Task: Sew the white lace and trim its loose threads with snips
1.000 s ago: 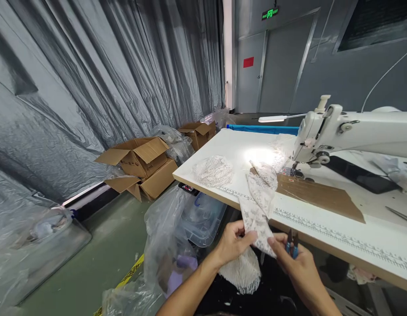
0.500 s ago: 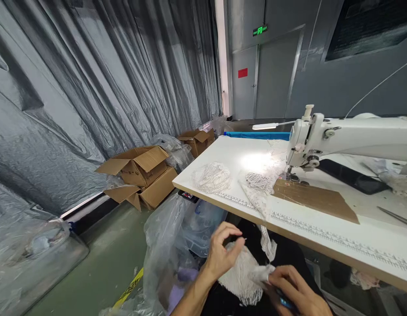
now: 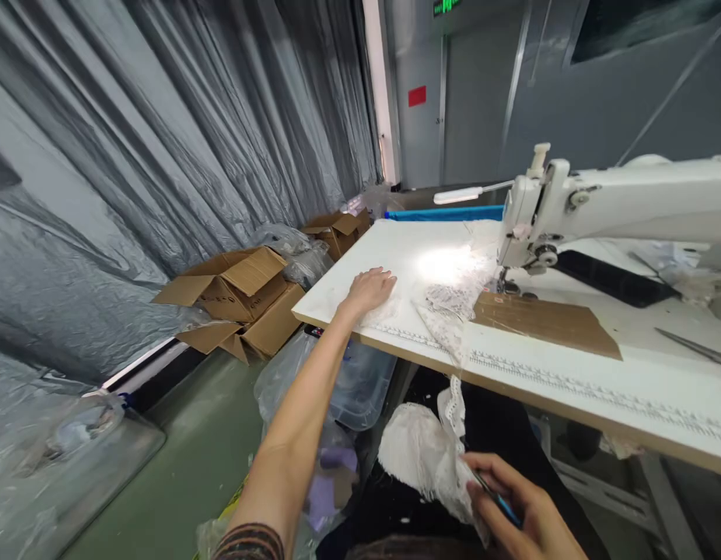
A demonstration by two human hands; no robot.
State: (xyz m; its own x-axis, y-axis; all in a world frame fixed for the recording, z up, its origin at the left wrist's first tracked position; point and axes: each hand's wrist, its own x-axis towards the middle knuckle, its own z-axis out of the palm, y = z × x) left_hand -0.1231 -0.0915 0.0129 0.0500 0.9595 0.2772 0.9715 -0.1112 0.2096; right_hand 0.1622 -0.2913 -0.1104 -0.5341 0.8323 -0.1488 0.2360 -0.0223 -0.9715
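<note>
My left hand (image 3: 372, 289) reaches out over the white table and lies with fingers stretched on a sheer white lace piece (image 3: 384, 313), which it partly hides. Low in front of me, my right hand (image 3: 526, 505) is closed around a small blue-handled tool (image 3: 505, 507) with a thin dark tip; its exact kind is unclear. The same fingers pinch the edge of a white lace strip (image 3: 452, 408). Beside that strip, a gathered white fabric piece (image 3: 407, 447) rests over my dark-clothed lap. More patterned lace (image 3: 447, 302) lies on the table near the sewing machine.
A white sewing machine (image 3: 622, 194) stands on the right of the table (image 3: 383, 249), its lamp (image 3: 458, 195) lit. Brown cardboard (image 3: 547, 323), a black flat object (image 3: 617, 278) and scissors (image 3: 695, 346) lie there. Open cartons (image 3: 243, 292) and a plastic bin (image 3: 360, 385) stand left and below.
My left hand has moved from above the lap piece up onto the lace on the table. My right hand stays low with the tool and lace. The view has tilted down.
</note>
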